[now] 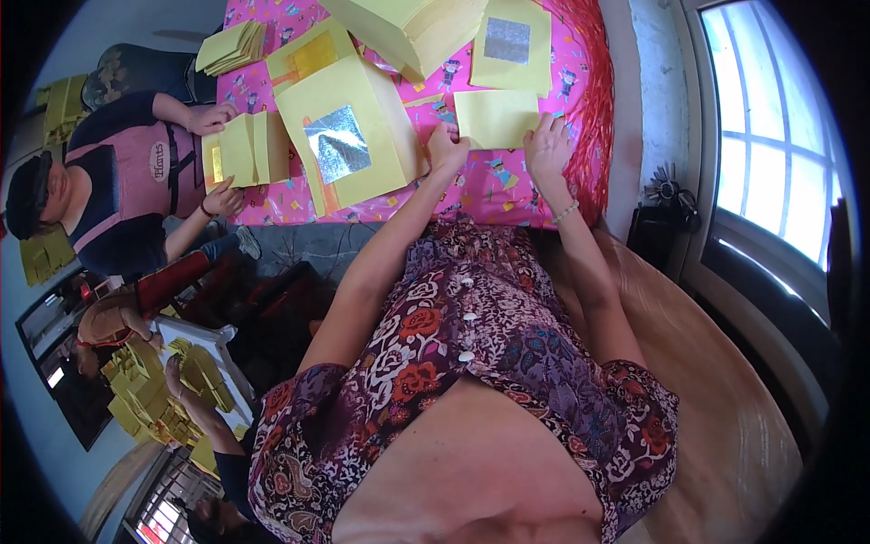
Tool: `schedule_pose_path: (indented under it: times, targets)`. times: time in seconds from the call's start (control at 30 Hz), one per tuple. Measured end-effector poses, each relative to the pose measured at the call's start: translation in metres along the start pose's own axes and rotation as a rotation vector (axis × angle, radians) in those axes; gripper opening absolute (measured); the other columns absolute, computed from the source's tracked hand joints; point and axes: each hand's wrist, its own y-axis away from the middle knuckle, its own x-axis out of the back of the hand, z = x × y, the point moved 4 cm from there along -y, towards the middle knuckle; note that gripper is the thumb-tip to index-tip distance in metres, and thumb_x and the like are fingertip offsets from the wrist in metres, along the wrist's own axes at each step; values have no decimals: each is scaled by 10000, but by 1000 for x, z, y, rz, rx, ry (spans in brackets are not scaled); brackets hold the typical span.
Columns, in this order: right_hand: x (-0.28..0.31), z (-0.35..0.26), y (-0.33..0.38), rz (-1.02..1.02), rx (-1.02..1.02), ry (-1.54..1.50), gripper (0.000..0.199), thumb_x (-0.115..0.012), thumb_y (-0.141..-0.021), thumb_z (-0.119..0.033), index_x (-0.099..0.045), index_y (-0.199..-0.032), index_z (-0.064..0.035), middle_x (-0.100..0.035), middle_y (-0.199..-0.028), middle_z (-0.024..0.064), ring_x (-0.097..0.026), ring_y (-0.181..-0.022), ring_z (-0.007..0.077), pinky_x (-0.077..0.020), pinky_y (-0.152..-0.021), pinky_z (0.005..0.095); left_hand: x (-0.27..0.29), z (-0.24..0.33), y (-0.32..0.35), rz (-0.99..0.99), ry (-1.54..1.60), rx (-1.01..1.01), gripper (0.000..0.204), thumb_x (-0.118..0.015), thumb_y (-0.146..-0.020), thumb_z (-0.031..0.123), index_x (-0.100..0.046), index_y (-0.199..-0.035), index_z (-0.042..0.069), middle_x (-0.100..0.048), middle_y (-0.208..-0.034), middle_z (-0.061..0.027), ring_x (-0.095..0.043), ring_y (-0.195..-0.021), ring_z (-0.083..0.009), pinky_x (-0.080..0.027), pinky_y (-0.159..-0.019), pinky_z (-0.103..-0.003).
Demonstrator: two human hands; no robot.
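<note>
A small yellow paper sheet (497, 118) lies in front of me, just over the pink patterned tablecloth (476, 195). With my left hand (448, 150), I pinch its lower left corner. The fingers of my right hand (547, 150) are closed at its lower right corner. To the left rests a bigger yellow paper piece (385, 136) with a silver foil square (337, 143) on it, its edge close to my left hand. Beyond my sheet is another yellow sheet (536, 74) bearing a silver square (507, 42).
Large folded yellow paper (426, 36) and a stack of yellow sheets (231, 50) occupy the far side. Red fringe (589, 127) hangs along the right edge. On the left, a co-worker (127, 181) holds folded yellow papers (245, 150). Another table (204, 335) carries yellow bundles.
</note>
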Motion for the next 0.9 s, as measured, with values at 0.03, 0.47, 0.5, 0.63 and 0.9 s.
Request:
schedule_pose_path:
  times: [0.03, 0.47, 0.5, 0.63, 0.9]
  targets:
    - [3, -6, 1, 62, 33, 129, 417, -657, -885, -285, -530, -1219, -71, -581, -1251, 169, -599, -1117, 364, -490, -891, 489, 2, 1, 1, 11, -12, -8, 299, -745, -752, 82, -619, -1004, -17, -696, -899, -97, -672, -807, -173, -553, -767, -308]
    - [-12, -45, 6, 155, 602, 61, 670, -525, -931, -551, -403, -1489, -201, -347, -1533, 136, -251, -1451, 359, -219, -1152, 591, 17, 7, 5, 26, 82, -28, 251, -743, -787, 37, -620, -1002, -4, -692, -883, -85, -662, -791, -159, -547, -737, -298]
    - [-12, -45, 6, 137, 606, 85, 676, -530, -925, -558, -408, -1486, -202, -355, -1525, 135, -256, -1448, 355, -220, -1153, 589, 18, 7, 6, 30, 85, -28, 251, -743, -787, 37, -620, -1002, -4, -692, -883, -85, -662, -791, -159, -547, -737, -298]
    - [-13, -45, 9, 166, 631, 49, 686, -538, -913, -572, -416, -1480, -205, -361, -1514, 135, -260, -1442, 354, -221, -1153, 583, 20, 3, 10, -6, 123, 30, 265, -753, -781, 23, -617, -1007, 0, -688, -902, -83, -655, -809, -149, -546, -734, -291]
    - [-23, -52, 14, 200, 644, 6, 692, -562, -895, -582, -431, -1469, -218, -366, -1496, 135, -257, -1438, 368, -229, -1140, 604, 24, -27, 5, 68, 291, 64, 295, -790, -735, 47, -613, -967, 11, -676, -843, -69, -651, -757, -143, -547, -695, -289]
